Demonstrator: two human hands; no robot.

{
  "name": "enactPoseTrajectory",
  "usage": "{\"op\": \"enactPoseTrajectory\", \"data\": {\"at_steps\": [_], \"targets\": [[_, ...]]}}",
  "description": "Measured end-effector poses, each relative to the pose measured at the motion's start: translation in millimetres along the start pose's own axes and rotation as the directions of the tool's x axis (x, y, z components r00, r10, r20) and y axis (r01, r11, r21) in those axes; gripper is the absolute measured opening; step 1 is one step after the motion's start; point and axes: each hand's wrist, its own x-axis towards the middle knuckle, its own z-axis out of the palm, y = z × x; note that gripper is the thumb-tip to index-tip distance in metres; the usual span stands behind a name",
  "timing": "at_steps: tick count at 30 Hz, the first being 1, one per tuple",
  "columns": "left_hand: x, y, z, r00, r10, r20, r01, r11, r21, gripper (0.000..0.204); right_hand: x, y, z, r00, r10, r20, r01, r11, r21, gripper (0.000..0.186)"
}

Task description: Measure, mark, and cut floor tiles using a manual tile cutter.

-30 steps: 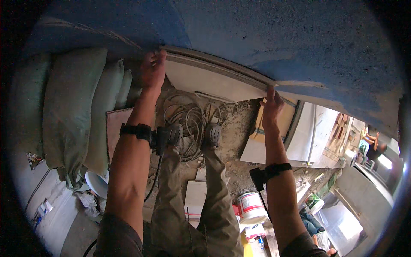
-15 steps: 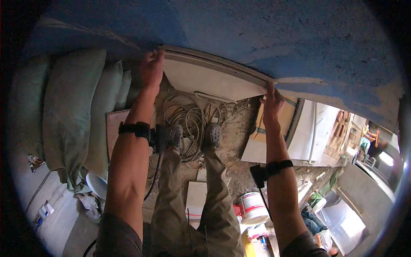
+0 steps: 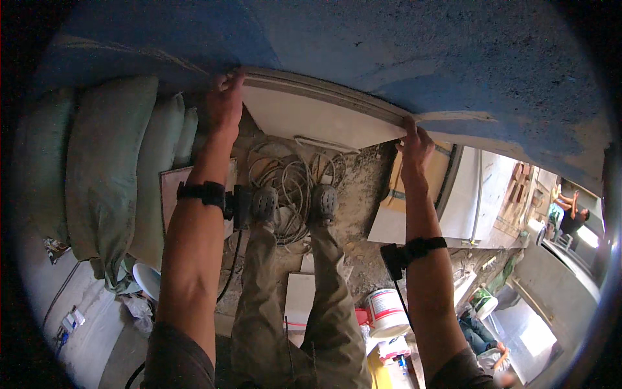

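A stack of large pale tiles [image 3: 317, 117] leans against a blue-painted wall [image 3: 363, 52], its layered upper edges toward me. My left hand [image 3: 225, 107] grips the stack's left upper corner, fingers curled over the edge. At the opposite corner my right hand [image 3: 416, 148] is closed around the edge, with part of its fingers hidden. How many tiles each hand holds cannot be made out. Below the stack, a coil of grey hose or cable [image 3: 291, 175] lies on the dirt floor beside my shoes.
Full green sacks [image 3: 100, 175] stand at the left. More white panels [image 3: 463, 194] lean at the right, beside a yellowish board [image 3: 421, 178]. A white bucket [image 3: 387, 314] stands behind my right leg. Two other people are at the right: one far off [image 3: 573, 217], one lower [image 3: 479, 334].
Both hands keep their hold on the tile corners, and the stack looks about the same. My view has shifted slightly. The two other people at the right show more fully.
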Motion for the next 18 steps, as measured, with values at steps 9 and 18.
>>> {"op": "enactPoseTrajectory", "data": {"at_steps": [9, 18], "targets": [[-6, 6, -1, 0.998, 0.056, -0.042, -0.058, 0.997, -0.056, 0.053, 1, 4, 4, 0.99, -0.11, -0.086, 0.101, 0.99, -0.102, 0.049], [-10, 10, -2, 0.996, 0.079, -0.045, -0.085, 0.985, -0.148, 0.045, 21, 24, 3, 0.997, -0.017, -0.08, 0.01, 0.996, -0.094, 0.052]]}}
